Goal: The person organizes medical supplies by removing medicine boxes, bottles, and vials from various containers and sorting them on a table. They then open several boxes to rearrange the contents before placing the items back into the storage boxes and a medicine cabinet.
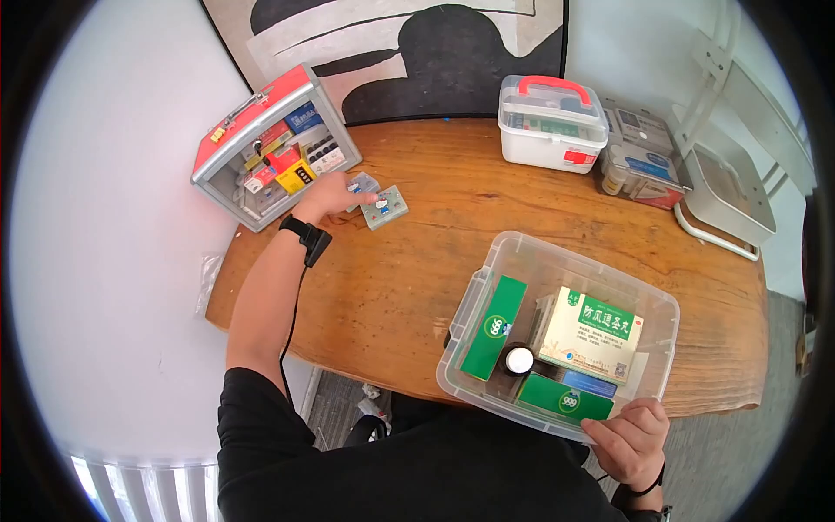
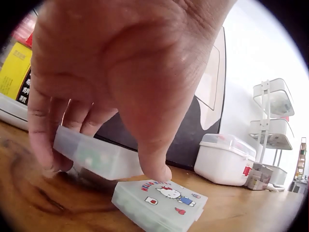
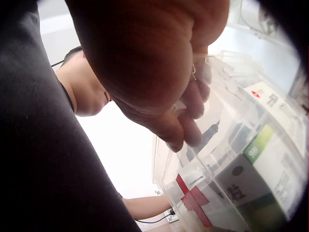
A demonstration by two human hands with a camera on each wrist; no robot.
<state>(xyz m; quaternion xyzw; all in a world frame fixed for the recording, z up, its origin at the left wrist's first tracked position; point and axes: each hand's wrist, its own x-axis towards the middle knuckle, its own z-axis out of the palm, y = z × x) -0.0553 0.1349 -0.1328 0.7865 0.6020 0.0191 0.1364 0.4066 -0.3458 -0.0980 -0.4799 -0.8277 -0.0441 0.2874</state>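
Note:
My left hand is at the back left of the table, beside two small translucent cases. In the left wrist view, its fingers and thumb grip a tilted case. The thumb tip overlaps the other case, which has a Hello Kitty print and lies flat on the wood. My right hand pinches the near right rim of a clear plastic bin. Inside the bin are green medicine boxes, a cream-and-green box, a blue box and a white-capped bottle.
A red-and-silver medicine case with several boxes stands at the back left. Farther right are a white first-aid box with a red handle, a clear container and a white rack. The bin overhangs the table's front edge.

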